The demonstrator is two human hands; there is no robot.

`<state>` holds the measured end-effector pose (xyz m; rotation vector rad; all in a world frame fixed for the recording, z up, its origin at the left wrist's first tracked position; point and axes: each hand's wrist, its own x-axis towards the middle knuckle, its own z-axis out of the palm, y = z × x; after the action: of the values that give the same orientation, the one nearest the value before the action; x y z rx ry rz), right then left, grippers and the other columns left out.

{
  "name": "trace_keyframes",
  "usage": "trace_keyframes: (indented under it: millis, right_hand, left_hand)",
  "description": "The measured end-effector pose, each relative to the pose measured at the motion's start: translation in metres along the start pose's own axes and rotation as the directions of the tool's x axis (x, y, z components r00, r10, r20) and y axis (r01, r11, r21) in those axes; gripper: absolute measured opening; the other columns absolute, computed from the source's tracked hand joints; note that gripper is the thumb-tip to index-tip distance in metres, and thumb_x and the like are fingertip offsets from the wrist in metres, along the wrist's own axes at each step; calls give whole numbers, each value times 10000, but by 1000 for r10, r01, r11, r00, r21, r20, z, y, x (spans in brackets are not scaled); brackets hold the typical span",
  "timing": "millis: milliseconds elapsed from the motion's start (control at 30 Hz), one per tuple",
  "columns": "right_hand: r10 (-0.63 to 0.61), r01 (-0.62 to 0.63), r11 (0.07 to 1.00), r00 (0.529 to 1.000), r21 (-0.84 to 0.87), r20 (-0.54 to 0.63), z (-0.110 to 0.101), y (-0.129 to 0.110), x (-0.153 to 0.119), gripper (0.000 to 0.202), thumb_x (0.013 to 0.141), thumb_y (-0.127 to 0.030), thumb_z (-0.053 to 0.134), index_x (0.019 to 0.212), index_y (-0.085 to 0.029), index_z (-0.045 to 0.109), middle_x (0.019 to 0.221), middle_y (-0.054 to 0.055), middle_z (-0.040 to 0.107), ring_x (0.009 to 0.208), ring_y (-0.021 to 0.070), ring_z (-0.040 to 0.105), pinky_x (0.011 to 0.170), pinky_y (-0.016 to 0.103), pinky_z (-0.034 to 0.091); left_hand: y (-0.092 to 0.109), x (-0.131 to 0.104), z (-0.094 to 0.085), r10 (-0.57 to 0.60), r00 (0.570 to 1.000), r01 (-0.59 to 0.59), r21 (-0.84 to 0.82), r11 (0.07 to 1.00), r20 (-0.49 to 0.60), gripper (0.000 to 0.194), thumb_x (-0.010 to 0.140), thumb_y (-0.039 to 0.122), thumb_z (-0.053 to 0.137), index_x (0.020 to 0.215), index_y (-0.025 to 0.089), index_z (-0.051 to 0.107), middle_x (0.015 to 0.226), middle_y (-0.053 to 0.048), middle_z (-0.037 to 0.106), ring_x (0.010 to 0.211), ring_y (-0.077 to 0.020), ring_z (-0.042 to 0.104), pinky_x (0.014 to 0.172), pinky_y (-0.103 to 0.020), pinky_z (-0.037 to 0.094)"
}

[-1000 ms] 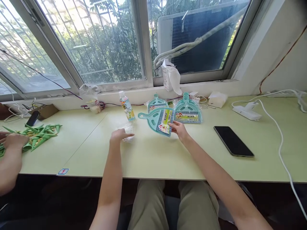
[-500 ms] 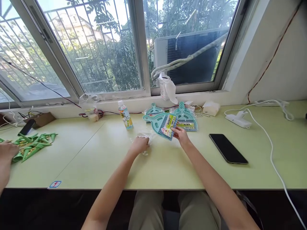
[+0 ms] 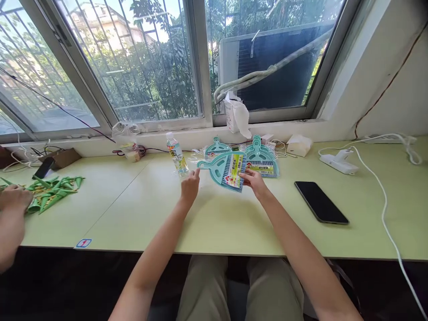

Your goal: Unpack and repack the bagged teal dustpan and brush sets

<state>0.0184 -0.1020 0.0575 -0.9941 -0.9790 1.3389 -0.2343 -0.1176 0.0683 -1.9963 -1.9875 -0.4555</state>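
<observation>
One long pale-green desk [image 3: 234, 223] fills the view, smooth and matte, its near edge running straight across above the person's knees. Behind it a wide window [image 3: 133, 67] with metal bars lets in daylight. Open desk lies between the two forearms and toward the near edge. A flat black phone [image 3: 321, 203] lies to the right, well apart from the hands, with a white cable [image 3: 384, 209] curving past it. At far left a heap of green cone-shaped pieces [image 3: 55, 191] rests by another person's hand [image 3: 13, 198]. The teal plastic dustpan set [image 3: 225, 169], ribbed and fan-shaped with a paper label, is tilted above the desk; the right hand [image 3: 256, 183] has its grip pinched on the wide edge. More such sets [image 3: 262, 158] lie just behind. The left hand [image 3: 190, 187] is raised beside the handle, fingers curled on a clear plastic wrapper [image 3: 195, 158]. A small clear bottle [image 3: 177, 156] stands just beside it.
</observation>
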Motion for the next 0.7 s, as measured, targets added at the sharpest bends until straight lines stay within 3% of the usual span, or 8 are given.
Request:
trace_keyframes:
  millis: [367,600,700]
  right_hand:
    - [47,-37,992,995,-122,88,-32,-20,3,296,613,-189,799,892,-162,703,743,46,747,596,155,689,520,236,560]
    - [-7,-5,996,990,-87,-142,-24,-16,7,187,653,-107,736,821,-154,668,718,22,738,532,130,658,519,246,564]
    - [-55,45,996,988,-72,-147,-21,-17,5,157,681,-118,714,823,-161,662,735,16,740,549,129,665,520,240,569]
  left_hand:
    - [-12,2,1,19,992,-12,62,998,-126,442,972,176,222,1311,251,495,1063,-110,600,887,-207,604,646,-273,424]
    - [-8,0,2,63,993,-61,22,998,-104,426,972,163,248,1270,256,538,1072,-110,593,957,-225,581,696,-291,428]
    - [-7,0,5,103,991,-99,54,994,-79,417,963,130,253,1178,226,597,1063,-118,584,949,-234,568,692,-310,432]
